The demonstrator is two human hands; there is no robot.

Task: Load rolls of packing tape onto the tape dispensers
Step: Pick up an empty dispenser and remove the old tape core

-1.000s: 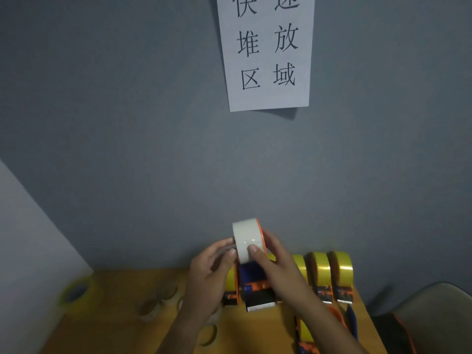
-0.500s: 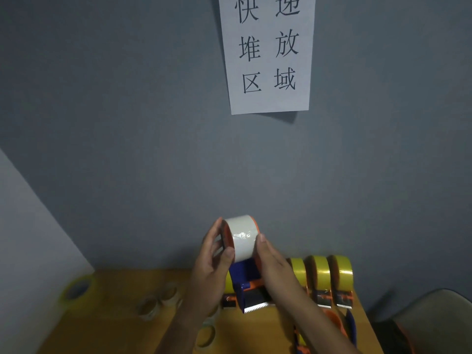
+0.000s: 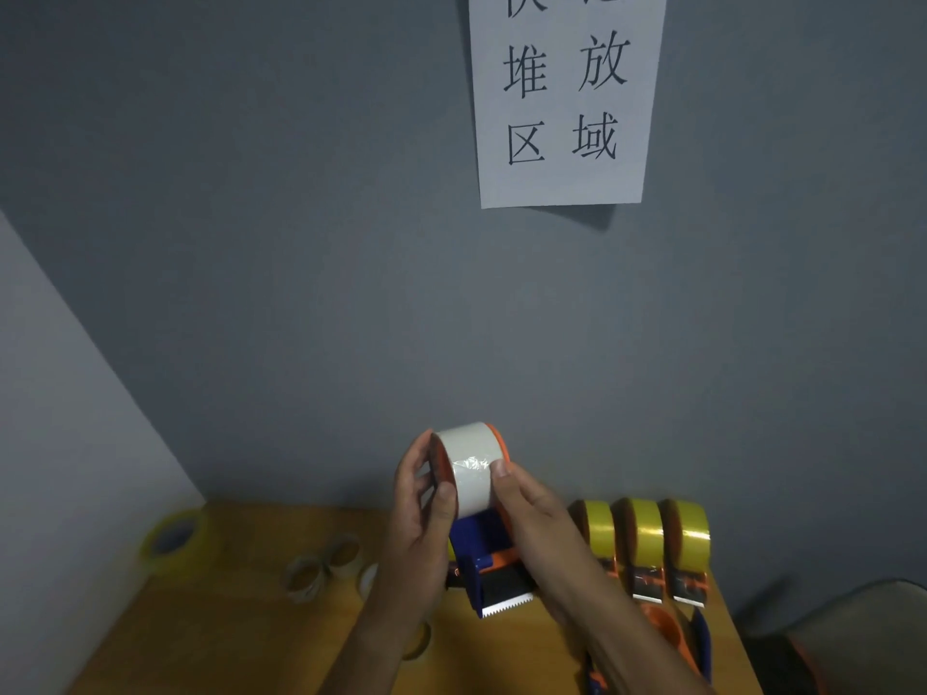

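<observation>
Tilted slightly since before, the white tape roll on its dispenser is gripped between left hand and right hand, fingers curled around it.

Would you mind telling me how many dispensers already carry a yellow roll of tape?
3 clearly: they stand side by side along the wall at the table's right, left, middle and right. A sliver of yellow behind the left hand may be a fourth.

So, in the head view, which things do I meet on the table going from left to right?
Yellow-tinted tape roll lying at the table's left edge → small empty cardboard tape cores → left hand → white tape roll on the blue-and-orange dispenser → right hand → three yellow rolls loaded on dispensers.
</observation>
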